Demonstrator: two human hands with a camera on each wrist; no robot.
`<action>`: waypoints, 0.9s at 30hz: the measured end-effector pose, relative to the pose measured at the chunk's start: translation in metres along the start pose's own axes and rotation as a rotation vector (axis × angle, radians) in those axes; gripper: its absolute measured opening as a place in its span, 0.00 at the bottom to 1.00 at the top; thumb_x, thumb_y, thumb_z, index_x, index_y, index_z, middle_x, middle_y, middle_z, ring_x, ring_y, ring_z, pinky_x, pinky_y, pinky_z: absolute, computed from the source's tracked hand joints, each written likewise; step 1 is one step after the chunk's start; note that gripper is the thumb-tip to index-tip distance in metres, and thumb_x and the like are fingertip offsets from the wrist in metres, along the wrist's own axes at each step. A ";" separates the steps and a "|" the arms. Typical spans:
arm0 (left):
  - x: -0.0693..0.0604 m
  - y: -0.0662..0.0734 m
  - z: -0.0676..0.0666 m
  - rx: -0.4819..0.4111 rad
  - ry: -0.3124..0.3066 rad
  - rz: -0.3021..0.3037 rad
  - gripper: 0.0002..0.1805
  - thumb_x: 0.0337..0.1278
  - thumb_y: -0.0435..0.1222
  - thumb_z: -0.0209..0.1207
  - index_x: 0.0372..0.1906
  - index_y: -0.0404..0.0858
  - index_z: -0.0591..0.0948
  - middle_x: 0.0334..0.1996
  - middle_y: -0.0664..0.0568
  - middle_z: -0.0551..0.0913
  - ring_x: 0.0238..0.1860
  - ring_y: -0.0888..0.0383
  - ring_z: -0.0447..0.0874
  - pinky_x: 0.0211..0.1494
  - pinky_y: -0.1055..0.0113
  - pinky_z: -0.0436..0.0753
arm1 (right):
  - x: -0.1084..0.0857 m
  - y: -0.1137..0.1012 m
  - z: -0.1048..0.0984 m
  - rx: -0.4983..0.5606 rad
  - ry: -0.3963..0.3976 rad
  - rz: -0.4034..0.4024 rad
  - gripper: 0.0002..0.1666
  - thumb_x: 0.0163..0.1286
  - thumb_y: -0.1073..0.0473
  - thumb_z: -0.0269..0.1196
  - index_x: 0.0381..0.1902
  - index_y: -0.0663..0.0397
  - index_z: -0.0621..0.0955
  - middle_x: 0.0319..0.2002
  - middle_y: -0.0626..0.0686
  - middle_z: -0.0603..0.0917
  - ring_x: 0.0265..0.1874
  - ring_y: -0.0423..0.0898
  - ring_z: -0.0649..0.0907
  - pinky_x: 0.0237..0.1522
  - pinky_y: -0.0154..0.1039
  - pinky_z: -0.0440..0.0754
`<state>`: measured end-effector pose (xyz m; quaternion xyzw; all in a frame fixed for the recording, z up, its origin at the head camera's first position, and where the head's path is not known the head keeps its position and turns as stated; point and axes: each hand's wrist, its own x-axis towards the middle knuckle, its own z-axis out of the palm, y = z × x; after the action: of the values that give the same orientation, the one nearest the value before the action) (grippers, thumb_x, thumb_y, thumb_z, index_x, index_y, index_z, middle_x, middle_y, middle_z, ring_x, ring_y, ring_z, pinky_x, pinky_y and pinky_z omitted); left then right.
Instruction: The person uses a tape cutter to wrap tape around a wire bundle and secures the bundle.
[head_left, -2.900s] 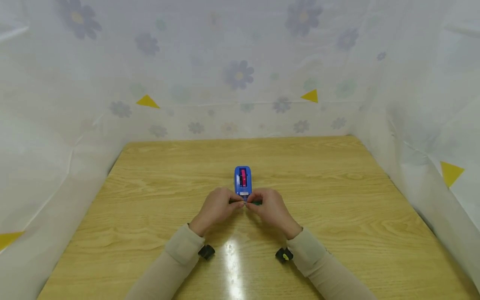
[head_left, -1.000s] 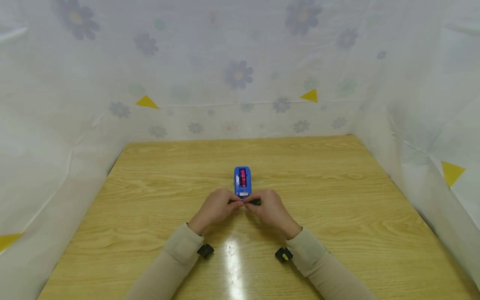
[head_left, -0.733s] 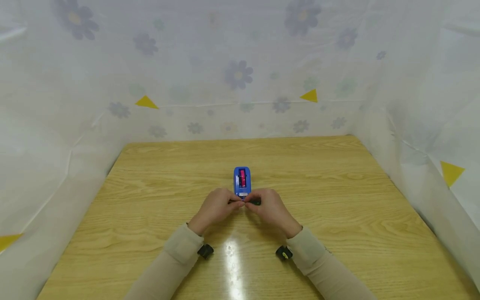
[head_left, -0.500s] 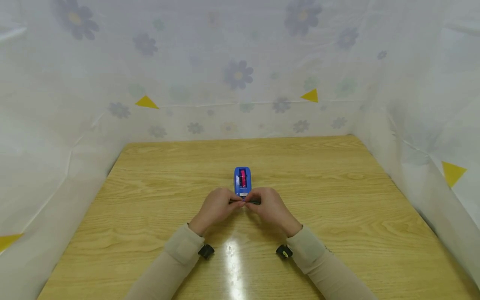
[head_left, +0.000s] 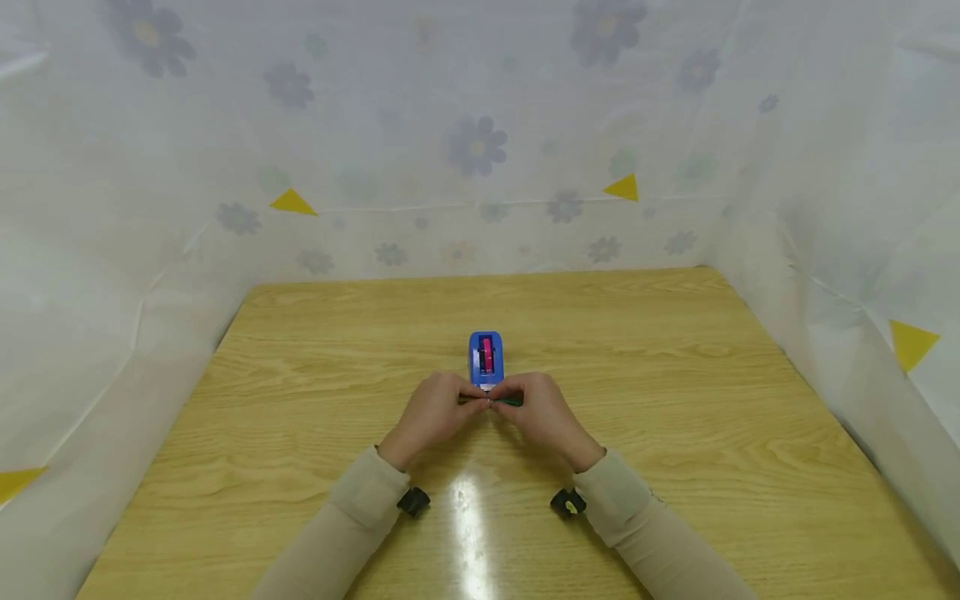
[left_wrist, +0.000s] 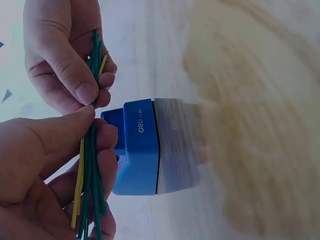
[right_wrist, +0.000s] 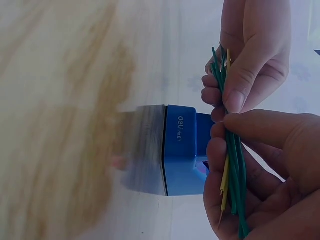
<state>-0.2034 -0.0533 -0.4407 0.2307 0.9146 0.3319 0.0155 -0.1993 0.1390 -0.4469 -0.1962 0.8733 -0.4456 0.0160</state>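
Note:
My left hand [head_left: 431, 417] and right hand [head_left: 543, 417] meet fingertip to fingertip near the middle of the table. Between thumb and fingers, both pinch one bundle of thin green and yellow wires [left_wrist: 89, 170], side by side at its midsection. In the right wrist view the loose wire ends [right_wrist: 235, 185] spread across the right palm; the opposite ends stick out past the left thumb. Just beyond the fingertips stands a blue tape dispenser [head_left: 476, 367] with a bright pink roll [head_left: 487, 357] in it. The hands cover its near end in the head view.
The wood-grain table [head_left: 315, 350] has a glossy light reflection near its front. White flowered sheeting [head_left: 390, 167] encloses the back and both sides, with yellow triangles stuck on it. Dark wrist-worn devices [head_left: 414, 502] sit below both sleeves.
Both hands keep pinching the wire bundle in nearly the same spot. Only the green part showing by the right hand shifts slightly. The dispenser stays put.

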 end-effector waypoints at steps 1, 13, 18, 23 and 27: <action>0.000 0.000 0.000 -0.006 0.001 -0.004 0.08 0.60 0.40 0.67 0.42 0.44 0.91 0.35 0.57 0.89 0.32 0.67 0.81 0.34 0.69 0.80 | 0.000 0.000 0.000 -0.002 0.002 -0.004 0.05 0.63 0.65 0.70 0.34 0.49 0.90 0.36 0.44 0.88 0.38 0.41 0.85 0.41 0.39 0.83; 0.001 -0.007 -0.003 -0.064 -0.017 0.009 0.08 0.61 0.40 0.67 0.43 0.44 0.90 0.38 0.57 0.88 0.40 0.62 0.85 0.43 0.66 0.82 | 0.000 0.002 0.000 -0.032 -0.009 -0.030 0.06 0.63 0.63 0.71 0.34 0.45 0.91 0.37 0.43 0.88 0.40 0.40 0.85 0.45 0.42 0.82; 0.002 -0.009 -0.006 -0.102 -0.033 -0.033 0.08 0.63 0.39 0.66 0.42 0.44 0.90 0.39 0.58 0.88 0.41 0.63 0.85 0.44 0.66 0.82 | -0.001 0.002 -0.001 -0.026 -0.023 -0.027 0.07 0.63 0.65 0.70 0.36 0.48 0.91 0.40 0.47 0.88 0.43 0.44 0.85 0.46 0.42 0.82; 0.003 -0.009 -0.009 -0.121 -0.015 -0.055 0.07 0.65 0.38 0.63 0.39 0.43 0.90 0.35 0.58 0.87 0.35 0.65 0.83 0.40 0.66 0.82 | -0.002 0.000 -0.002 -0.006 -0.031 -0.022 0.06 0.63 0.67 0.70 0.37 0.54 0.90 0.41 0.50 0.88 0.44 0.46 0.85 0.45 0.42 0.83; 0.005 -0.009 -0.009 -0.129 0.005 -0.081 0.07 0.66 0.38 0.62 0.37 0.44 0.90 0.34 0.59 0.86 0.34 0.64 0.82 0.37 0.65 0.81 | -0.002 0.001 -0.002 0.007 -0.035 -0.023 0.06 0.63 0.67 0.70 0.37 0.55 0.90 0.41 0.50 0.88 0.44 0.46 0.85 0.44 0.41 0.83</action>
<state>-0.2131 -0.0632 -0.4388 0.1909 0.8999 0.3900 0.0415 -0.1983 0.1416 -0.4463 -0.2138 0.8691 -0.4452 0.0267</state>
